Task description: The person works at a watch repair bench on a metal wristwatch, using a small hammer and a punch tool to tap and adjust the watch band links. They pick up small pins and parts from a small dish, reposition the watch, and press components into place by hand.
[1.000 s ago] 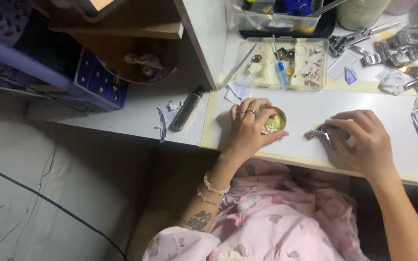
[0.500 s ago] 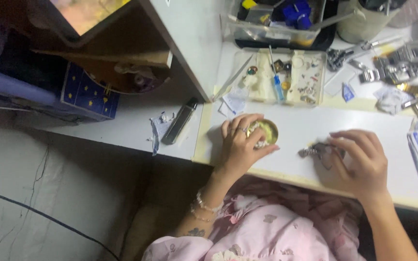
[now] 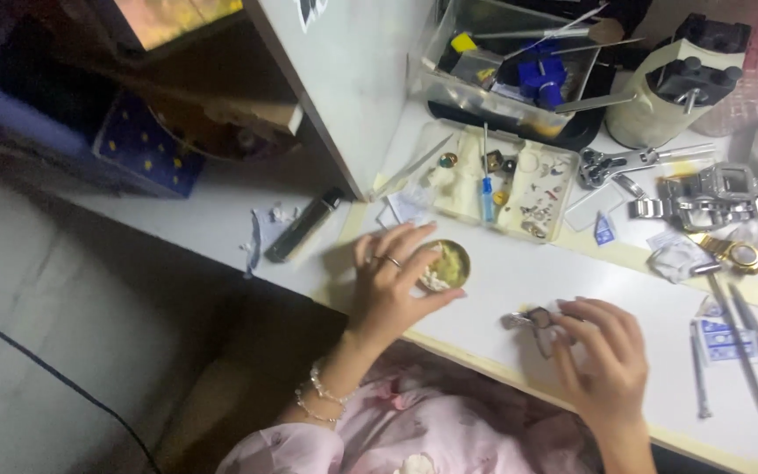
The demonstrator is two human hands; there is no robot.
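Left hand (image 3: 392,285) rests on the bench (image 3: 519,281), fingers spread loosely around a small round brass-coloured dish (image 3: 446,265). Thumb sits on its near side, index and middle curl over the far rim; looks like steadying it, not lifting. Pale bits lie inside the dish, too small to identify.

Right hand (image 3: 603,360) is palm down, fingers bent and nearly closed, tips pinching a small dark metal part (image 3: 532,320) flat against the bench. Probably pinned so it can't skid. Part lies just left of those fingertips, between the two hands.

Beyond the left fingers: a cream compartment tray (image 3: 493,180) with tiny parts and a blue-handled screwdriver (image 3: 487,197), within easy reach. Right of the right hand: tweezers (image 3: 752,351), a gold watch (image 3: 734,254), a metal bracelet (image 3: 704,202), all set well apart.
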